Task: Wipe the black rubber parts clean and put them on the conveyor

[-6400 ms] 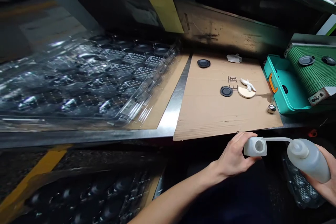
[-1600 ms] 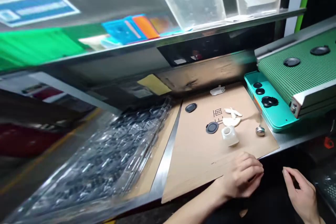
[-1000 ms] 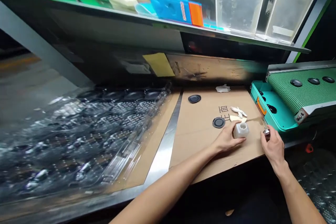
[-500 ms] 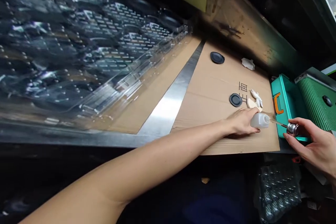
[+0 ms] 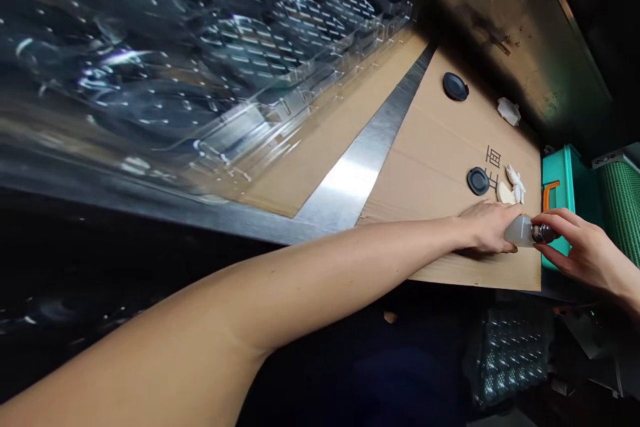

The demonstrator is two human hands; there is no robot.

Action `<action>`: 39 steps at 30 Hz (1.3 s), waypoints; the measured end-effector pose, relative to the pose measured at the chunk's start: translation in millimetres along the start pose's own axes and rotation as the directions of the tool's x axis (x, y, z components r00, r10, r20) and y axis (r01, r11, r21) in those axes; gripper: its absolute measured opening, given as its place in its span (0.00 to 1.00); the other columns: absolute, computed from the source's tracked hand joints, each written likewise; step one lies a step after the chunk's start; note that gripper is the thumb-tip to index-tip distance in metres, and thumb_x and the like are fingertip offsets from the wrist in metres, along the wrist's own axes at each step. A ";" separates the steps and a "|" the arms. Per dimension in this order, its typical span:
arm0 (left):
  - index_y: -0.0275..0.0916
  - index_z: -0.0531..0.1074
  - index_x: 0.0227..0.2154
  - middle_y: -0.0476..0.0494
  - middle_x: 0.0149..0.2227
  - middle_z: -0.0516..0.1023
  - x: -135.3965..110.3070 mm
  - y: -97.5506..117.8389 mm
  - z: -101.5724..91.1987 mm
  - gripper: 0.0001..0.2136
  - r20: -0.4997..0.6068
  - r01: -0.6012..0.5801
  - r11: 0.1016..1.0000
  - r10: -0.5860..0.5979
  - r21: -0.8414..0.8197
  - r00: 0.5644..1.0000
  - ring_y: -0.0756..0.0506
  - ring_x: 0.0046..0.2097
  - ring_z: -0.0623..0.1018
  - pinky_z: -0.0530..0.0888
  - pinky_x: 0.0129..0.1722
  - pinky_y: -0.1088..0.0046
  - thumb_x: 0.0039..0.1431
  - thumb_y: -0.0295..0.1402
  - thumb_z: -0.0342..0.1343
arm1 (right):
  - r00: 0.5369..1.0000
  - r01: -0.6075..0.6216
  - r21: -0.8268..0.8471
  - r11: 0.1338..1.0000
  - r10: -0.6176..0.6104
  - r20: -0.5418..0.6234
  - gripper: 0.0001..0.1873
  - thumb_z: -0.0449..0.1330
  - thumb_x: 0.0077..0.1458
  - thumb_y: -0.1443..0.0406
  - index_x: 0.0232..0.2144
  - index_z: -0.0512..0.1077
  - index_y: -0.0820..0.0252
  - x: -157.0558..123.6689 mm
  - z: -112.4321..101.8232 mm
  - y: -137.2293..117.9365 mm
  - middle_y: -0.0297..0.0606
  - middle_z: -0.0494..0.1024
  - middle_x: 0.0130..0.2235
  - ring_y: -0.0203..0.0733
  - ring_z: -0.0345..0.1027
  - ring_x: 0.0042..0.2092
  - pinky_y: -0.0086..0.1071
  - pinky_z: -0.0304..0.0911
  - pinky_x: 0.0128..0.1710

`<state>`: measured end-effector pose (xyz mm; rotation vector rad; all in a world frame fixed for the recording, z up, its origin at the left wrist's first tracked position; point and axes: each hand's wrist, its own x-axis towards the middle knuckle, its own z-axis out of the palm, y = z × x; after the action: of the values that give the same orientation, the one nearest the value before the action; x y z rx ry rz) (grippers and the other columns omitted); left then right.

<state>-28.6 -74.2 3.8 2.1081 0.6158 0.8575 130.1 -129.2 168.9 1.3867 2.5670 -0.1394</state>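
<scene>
My left hand point(image 5: 493, 227) is wrapped round a translucent white bottle point(image 5: 520, 232), which lies tilted toward the right above the cardboard. Between the fingers and thumb of my right hand point(image 5: 583, 243) is a shiny metal pump cap point(image 5: 543, 233), set against the bottle's mouth. Its thin tube is out of sight, apparently inside the bottle. Just beyond my left hand lie a round black part point(image 5: 479, 181), a round cream pad point(image 5: 505, 193) and a crumpled white piece point(image 5: 515, 181).
Large clear plastic trays point(image 5: 280, 107) cover the left. Another black part point(image 5: 455, 87) and a white scrap point(image 5: 509, 111) lie farther back on the cardboard point(image 5: 425, 160). A teal box point(image 5: 564, 173) with an orange handle stands right, beside green mesh point(image 5: 623, 207).
My right hand has brought the pump cap left to the bottle's mouth, and the tube has gone from view. My left hand still grips the bottle. The camera view has shifted.
</scene>
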 end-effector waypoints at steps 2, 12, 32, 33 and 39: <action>0.38 0.67 0.52 0.35 0.49 0.79 0.1 -0.1 -0.8 0.27 0.005 -0.002 1.000 0.002 0.007 1.000 0.34 0.49 0.79 0.72 0.45 0.60 0.53 0.45 0.65 | 1.000 0.017 -0.028 0.999 -0.016 0.024 0.16 0.57 0.64 0.62 0.53 0.71 0.54 2.4 0.8 2.0 0.42 0.76 0.48 0.41 0.75 0.40 0.37 0.74 0.42; 0.40 0.66 0.51 0.38 0.49 0.79 -1.0 2.3 -6.1 0.24 0.044 0.018 1.000 -0.019 0.024 0.999 0.36 0.49 0.78 0.71 0.44 0.61 0.53 0.44 0.62 | 0.989 0.071 -0.049 0.996 -0.064 0.132 0.15 0.55 0.63 0.66 0.53 0.67 0.55 9.6 -4.6 5.1 0.44 0.75 0.48 0.42 0.74 0.40 0.38 0.73 0.42; 0.39 0.68 0.52 0.38 0.47 0.80 -1.0 1.0 -6.1 0.25 0.032 0.000 1.000 -0.001 0.028 0.999 0.36 0.48 0.79 0.72 0.44 0.60 0.53 0.42 0.63 | 0.985 0.010 -0.221 0.975 0.029 0.173 0.18 0.55 0.66 0.51 0.45 0.70 0.58 13.6 0.8 14.4 0.37 0.78 0.31 0.41 0.72 0.27 0.35 0.66 0.28; 0.39 0.68 0.52 0.38 0.47 0.80 -1.1 1.0 -6.0 0.25 0.032 0.002 1.000 -0.003 0.030 0.999 0.36 0.48 0.79 0.72 0.44 0.60 0.53 0.42 0.63 | 0.985 0.010 -0.226 0.974 0.029 0.171 0.19 0.55 0.67 0.50 0.45 0.71 0.58 13.5 0.5 14.5 0.38 0.78 0.31 0.41 0.71 0.27 0.35 0.66 0.28; 0.40 0.66 0.55 0.39 0.48 0.80 -1.3 0.6 -4.5 0.27 0.037 0.010 1.000 -0.011 0.003 0.999 0.36 0.50 0.78 0.71 0.47 0.59 0.53 0.42 0.62 | 0.987 0.063 -0.113 0.992 -0.045 0.155 0.24 0.57 0.65 0.51 0.57 0.67 0.58 11.6 -4.6 6.7 0.47 0.77 0.47 0.45 0.75 0.38 0.38 0.72 0.37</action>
<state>-32.7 -73.3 6.0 2.1169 0.6088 0.8108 128.8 -115.2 170.7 1.2163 2.4458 -0.0964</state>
